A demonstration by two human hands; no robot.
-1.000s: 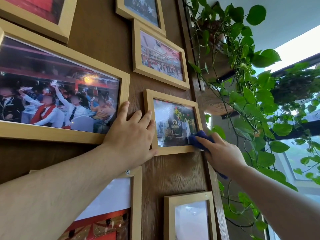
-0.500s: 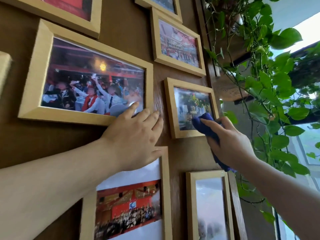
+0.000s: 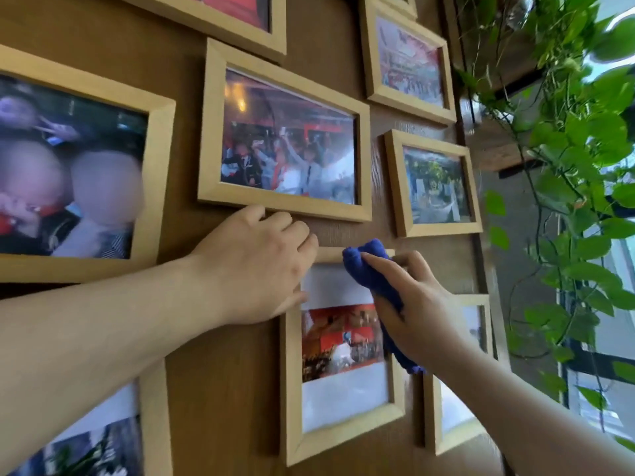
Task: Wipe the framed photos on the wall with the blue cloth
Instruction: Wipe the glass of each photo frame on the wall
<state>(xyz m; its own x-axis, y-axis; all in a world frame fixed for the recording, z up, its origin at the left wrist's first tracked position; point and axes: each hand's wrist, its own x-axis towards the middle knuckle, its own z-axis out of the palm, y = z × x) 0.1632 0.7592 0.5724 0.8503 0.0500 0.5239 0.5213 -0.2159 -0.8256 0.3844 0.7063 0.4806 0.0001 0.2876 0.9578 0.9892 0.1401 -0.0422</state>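
Observation:
Several light wooden framed photos hang on a brown wood wall. My right hand [image 3: 412, 304] grips the bunched blue cloth [image 3: 372, 269] and presses it on the upper right part of the glass of the lower middle frame [image 3: 292, 389], which holds a red and white photo. My left hand [image 3: 254, 266] rests flat against the wall at that frame's top left corner, just under the wide middle frame [image 3: 285, 139]. The small frame [image 3: 434, 185] at right hangs free of both hands.
A trailing green vine plant [image 3: 567, 159] hangs along the right side by a window [image 3: 615, 304]. More frames sit at far left [image 3: 79, 166], upper right [image 3: 409, 60], lower left and lower right [image 3: 457, 407]. A dark wooden shelf edge [image 3: 498, 156] juts out by the plant.
My right hand has carried the cloth down and left, from the small right frame to the lower middle frame. My left hand slid down with it. The view shifted left and down.

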